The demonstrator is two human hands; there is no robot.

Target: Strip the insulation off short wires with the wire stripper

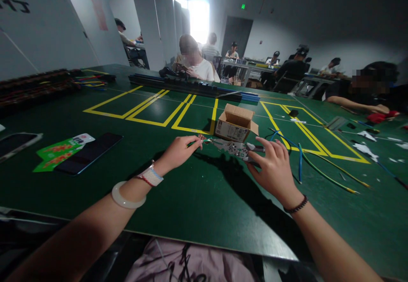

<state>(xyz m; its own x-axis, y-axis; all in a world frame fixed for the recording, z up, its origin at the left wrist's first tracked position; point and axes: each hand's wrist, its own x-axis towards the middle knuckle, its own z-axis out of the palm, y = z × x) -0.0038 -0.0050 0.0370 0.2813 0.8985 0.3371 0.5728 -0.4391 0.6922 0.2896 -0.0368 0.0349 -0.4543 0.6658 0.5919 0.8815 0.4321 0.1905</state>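
My left hand [183, 150] is closed in a pinch on a short green wire [208, 140], and some bare copper shows by the fingertips. A pair of wire strippers [234, 148], with a flat silver head full of notches, is held in my right hand [276, 167] by its dark handles. The jaws point left and meet the wire just beyond my left fingers; whether they clamp it is too small to tell. Right behind the strippers stands an open cardboard box [231, 130]. Blue wire [300, 163] and a green-yellow wire [328, 175] lie right of my right hand.
On the left of the green table lie a dark phone [91, 152], a green packet [51, 159] and another phone [19, 144]. Long dark rails [191, 87] run along the far edge. Yellow tape [149, 122] marks rectangles. A co-worker [360, 91] leans in at right, near white scraps [366, 150].
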